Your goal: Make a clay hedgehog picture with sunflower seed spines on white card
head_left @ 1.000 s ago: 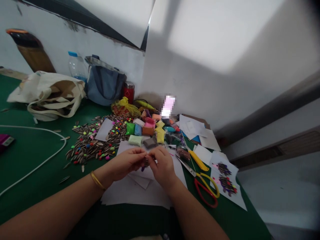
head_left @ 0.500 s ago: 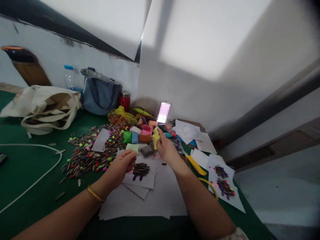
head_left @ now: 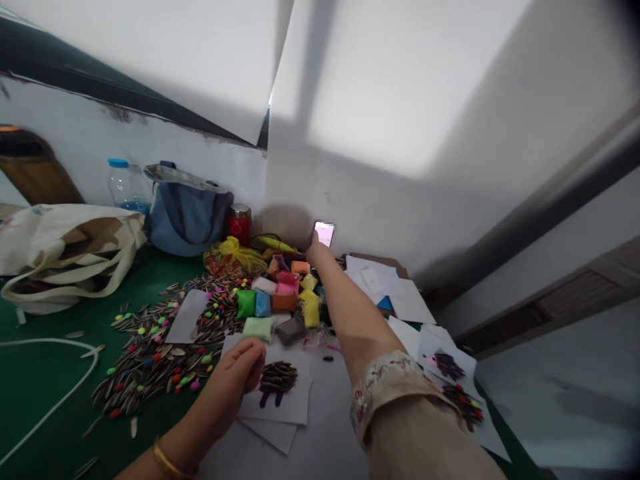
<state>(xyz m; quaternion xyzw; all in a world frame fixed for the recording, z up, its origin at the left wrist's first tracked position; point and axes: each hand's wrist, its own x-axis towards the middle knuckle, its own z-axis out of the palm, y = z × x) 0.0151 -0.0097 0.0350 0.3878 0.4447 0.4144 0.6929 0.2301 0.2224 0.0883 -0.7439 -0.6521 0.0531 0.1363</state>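
Green table [head_left: 35, 373], pale wall [head_left: 245, 177]; left hand [head_left: 239, 370] narrow; right hand [head_left: 317, 249] at phone [head_left: 325, 233], grip unclear

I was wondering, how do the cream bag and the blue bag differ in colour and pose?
The cream bag is pale and slumped, while the blue bag is grey-blue and stands upright. The cream bag's mouth gapes sideways; the blue bag's rim is at its top. Both are bags with handles, on the green tabletop.

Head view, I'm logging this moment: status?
Left hand closed beside seed figure, contents unclear. Right hand at lit phone. Right forearm hides part of white paper.
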